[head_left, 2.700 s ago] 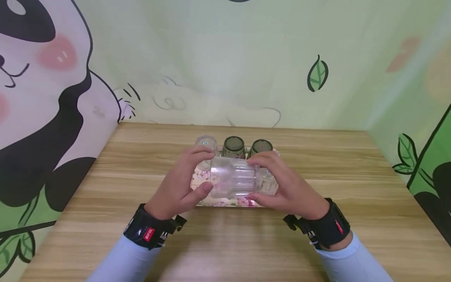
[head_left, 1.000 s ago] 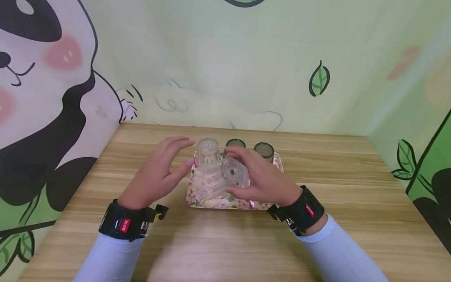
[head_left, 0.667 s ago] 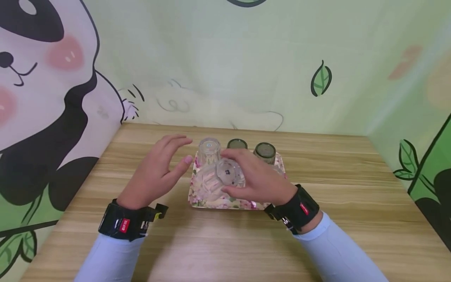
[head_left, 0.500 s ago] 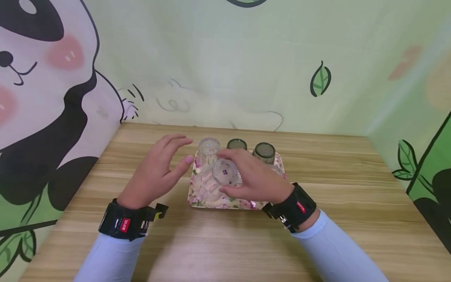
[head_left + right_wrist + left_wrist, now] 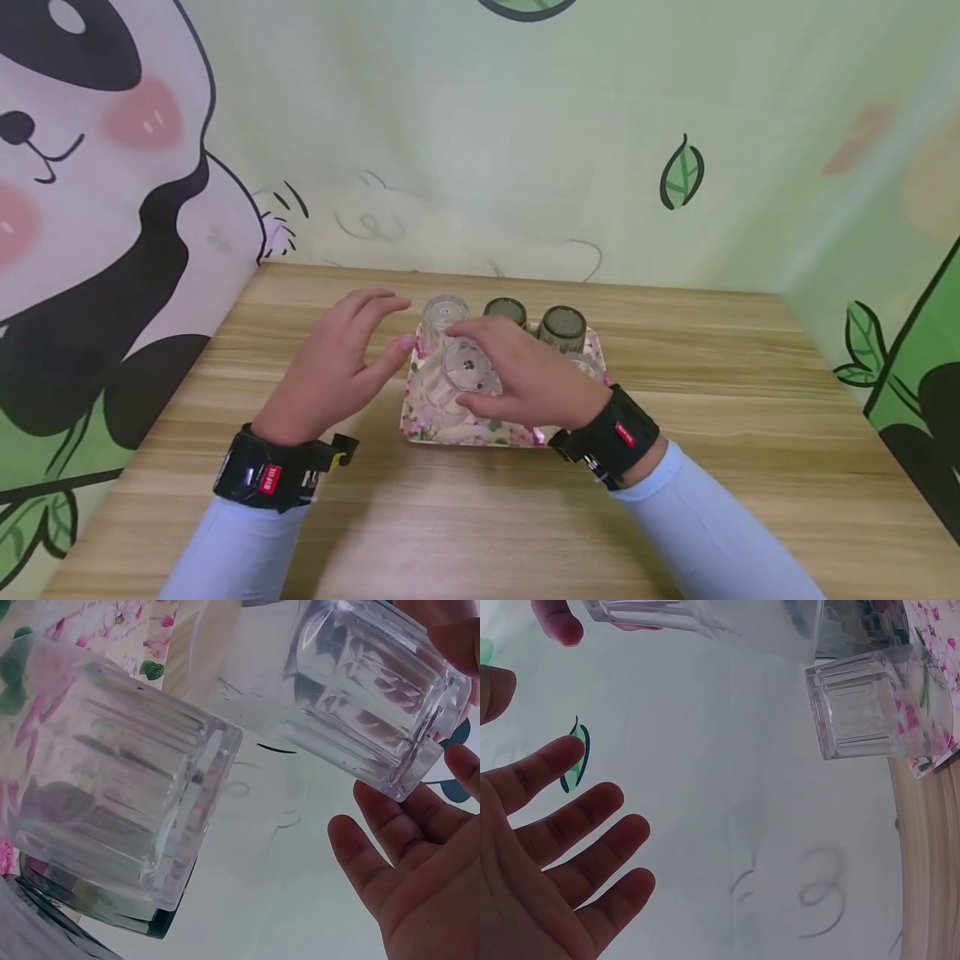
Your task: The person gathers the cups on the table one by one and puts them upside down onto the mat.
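Note:
My right hand [image 5: 528, 371] holds a clear drinking glass [image 5: 468, 367] by its base end, with fingers and thumb either side. The glass tilts base-up over the front left of a floral tray [image 5: 495, 433]; whether its rim touches the tray I cannot tell. In the right wrist view this glass [image 5: 360, 690] reaches from the fingertips. Left of the tray, my left hand [image 5: 330, 367] is empty, fingers spread and thumb apart. Nearest to it stands another upside-down clear glass [image 5: 444, 321], also seen in the left wrist view.
Two dark grey glasses [image 5: 562, 325] stand upside down along the tray's back. Another clear glass [image 5: 588, 364] sits at the tray's right, partly behind my right hand. Wooden tabletop [image 5: 465, 517] surrounds the tray, and a printed cloth wall [image 5: 465, 167] rises behind.
Both hands held the glass sideways at first. My left hand let go and drew back left. My right hand then moved left with the glass, turning its base upward.

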`<state>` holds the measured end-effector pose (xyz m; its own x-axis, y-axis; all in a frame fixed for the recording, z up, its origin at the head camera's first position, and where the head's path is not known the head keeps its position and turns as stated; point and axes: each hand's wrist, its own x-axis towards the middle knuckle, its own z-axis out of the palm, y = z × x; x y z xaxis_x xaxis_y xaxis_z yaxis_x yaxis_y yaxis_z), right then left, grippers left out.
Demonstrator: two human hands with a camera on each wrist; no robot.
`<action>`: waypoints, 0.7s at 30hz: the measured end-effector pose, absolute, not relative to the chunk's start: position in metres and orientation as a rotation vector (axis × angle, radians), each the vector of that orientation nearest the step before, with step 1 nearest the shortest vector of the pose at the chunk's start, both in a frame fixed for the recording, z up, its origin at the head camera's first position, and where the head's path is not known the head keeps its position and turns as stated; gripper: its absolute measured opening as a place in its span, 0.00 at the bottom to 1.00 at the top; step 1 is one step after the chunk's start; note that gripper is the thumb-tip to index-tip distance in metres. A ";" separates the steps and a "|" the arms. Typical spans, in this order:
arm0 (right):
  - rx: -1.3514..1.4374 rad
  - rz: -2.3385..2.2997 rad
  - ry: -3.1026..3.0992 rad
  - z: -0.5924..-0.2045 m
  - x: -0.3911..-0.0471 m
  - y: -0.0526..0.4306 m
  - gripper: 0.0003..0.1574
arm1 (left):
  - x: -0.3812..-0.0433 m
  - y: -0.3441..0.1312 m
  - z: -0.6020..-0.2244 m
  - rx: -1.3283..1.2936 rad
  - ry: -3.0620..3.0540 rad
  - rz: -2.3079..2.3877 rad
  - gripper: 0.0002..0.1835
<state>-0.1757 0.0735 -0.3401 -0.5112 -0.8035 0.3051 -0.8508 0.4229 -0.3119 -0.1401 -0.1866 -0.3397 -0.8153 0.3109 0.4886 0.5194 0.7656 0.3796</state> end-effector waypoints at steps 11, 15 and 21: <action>1.503 0.601 -2.573 -0.345 -0.180 0.068 0.45 | -0.142 -0.185 -0.342 -0.646 -2.568 -0.685 0.27; 1.490 0.606 -2.592 -0.345 -0.181 0.065 0.45 | -0.142 -0.184 -0.341 -0.664 -2.554 -0.671 0.25; 1.475 0.607 -2.622 -0.347 -0.186 0.061 0.47 | -0.139 -0.183 -0.339 -0.680 -2.516 -0.712 0.23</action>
<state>-0.1856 0.0613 -0.3469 -0.5361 -0.8055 0.2524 -0.8345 0.4605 -0.3027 -0.1386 -0.1830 -0.3390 -0.7842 0.3342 0.5228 0.5586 0.7470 0.3604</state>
